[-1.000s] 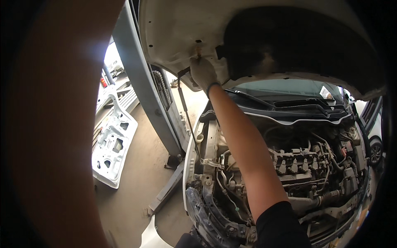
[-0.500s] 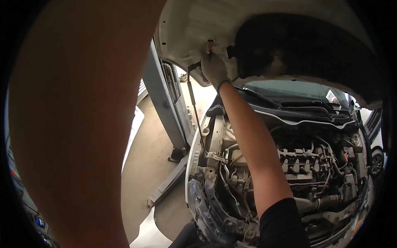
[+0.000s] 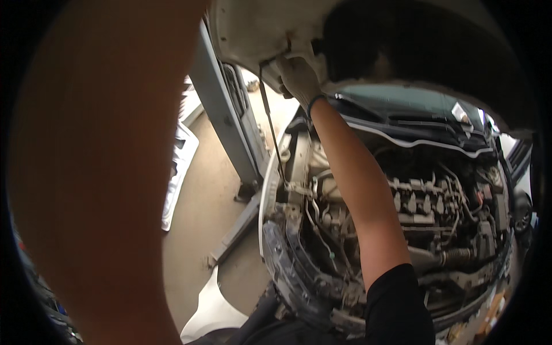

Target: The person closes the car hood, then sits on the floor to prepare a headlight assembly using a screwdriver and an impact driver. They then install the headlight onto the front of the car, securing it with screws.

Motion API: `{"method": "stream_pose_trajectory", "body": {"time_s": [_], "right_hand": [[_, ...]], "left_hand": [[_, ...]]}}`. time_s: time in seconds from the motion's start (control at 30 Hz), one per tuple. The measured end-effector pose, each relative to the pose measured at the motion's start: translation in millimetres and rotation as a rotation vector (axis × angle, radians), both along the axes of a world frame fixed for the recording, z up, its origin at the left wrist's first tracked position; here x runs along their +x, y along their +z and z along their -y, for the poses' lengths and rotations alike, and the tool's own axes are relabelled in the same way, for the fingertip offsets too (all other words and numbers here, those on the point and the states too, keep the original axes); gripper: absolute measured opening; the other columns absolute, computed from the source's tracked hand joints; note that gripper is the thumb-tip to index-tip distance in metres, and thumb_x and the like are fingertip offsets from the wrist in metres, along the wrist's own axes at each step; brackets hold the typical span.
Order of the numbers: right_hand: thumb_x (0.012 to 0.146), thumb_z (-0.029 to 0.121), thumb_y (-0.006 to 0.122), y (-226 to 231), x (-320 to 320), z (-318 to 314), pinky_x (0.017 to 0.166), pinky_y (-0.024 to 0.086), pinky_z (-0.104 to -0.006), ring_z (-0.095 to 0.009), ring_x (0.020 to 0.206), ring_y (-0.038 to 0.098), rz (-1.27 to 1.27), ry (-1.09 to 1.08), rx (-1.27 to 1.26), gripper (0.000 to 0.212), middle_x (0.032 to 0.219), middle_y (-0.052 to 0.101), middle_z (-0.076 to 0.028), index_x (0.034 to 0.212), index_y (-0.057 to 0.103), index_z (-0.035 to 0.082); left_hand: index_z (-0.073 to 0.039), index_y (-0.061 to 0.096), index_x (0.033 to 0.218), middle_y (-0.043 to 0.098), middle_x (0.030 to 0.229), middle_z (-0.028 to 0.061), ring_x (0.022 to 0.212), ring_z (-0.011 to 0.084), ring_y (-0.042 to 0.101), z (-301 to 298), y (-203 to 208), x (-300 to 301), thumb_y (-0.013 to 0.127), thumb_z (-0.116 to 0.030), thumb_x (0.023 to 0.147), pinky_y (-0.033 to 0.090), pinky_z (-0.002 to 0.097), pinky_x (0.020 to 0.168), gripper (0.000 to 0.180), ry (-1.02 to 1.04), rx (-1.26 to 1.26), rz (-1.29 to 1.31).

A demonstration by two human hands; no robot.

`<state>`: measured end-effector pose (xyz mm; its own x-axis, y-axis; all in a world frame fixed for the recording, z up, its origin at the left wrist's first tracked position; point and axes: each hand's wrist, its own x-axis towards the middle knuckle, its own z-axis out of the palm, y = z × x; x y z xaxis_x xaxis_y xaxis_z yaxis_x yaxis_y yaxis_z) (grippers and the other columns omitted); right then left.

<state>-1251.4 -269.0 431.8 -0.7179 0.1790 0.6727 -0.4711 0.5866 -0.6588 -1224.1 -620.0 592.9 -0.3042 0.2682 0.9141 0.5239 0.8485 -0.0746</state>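
The raised hood (image 3: 247, 34) of a car hangs over the engine bay, its underside toward me. My right hand (image 3: 299, 77), in a pale work glove, is up just below a slot in the hood's underside. Its fingers are closed on the bent upper end of the hood prop rod (image 3: 264, 98). Downward from there the rod slants to the front edge of the engine bay. My left arm (image 3: 98, 172) fills the left side, reaching up past the top edge, so the left hand is out of sight.
Below my right arm lies the exposed engine (image 3: 417, 201) with hoses and pipes. A grey lift post (image 3: 224, 109) and its low arm (image 3: 236, 233) stand left of the car. White body panels (image 3: 213, 307) rest near the floor. The windshield (image 3: 391, 106) is behind the bay.
The hood and my right hand sit higher in the picture as the view has shifted. My right hand, still at the rod's upper end, appears slightly lower from the hood slot.
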Motion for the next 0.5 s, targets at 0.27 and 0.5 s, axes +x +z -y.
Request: {"method": "stream_pose_trajectory", "body": {"time_s": [0.27,0.5], "right_hand": [[0.106,0.034,0.049,-169.2,247.5,87.9,0.049,0.043,-0.0261,-0.008,0.055,0.052,0.47,0.222,-0.705,0.032,0.071,0.06,-0.001,0.094,0.061,0.007],[0.105,0.024,0.05,-198.9,429.4,119.8,0.061,0.048,-0.0222,-0.007,0.066,0.056,0.662,0.001,-0.712,0.029,0.083,0.064,-0.004,0.119,0.055,0.0]], "left_hand": [[-0.005,0.057,0.114,0.06,0.11,0.0076,0.102,0.0197,0.059,8.9,-11.7,-16.2,0.066,-0.011,0.087,0.047,0.0346,0.089,0.029,-0.006,0.026,-0.031],[-0.005,0.057,0.115,0.06,0.112,0.0073,0.104,0.0191,0.059,11.2,-17.8,-21.7,0.066,-0.011,0.088,0.048,0.0341,0.09,0.03,-0.033,0.085,-0.034]]}}
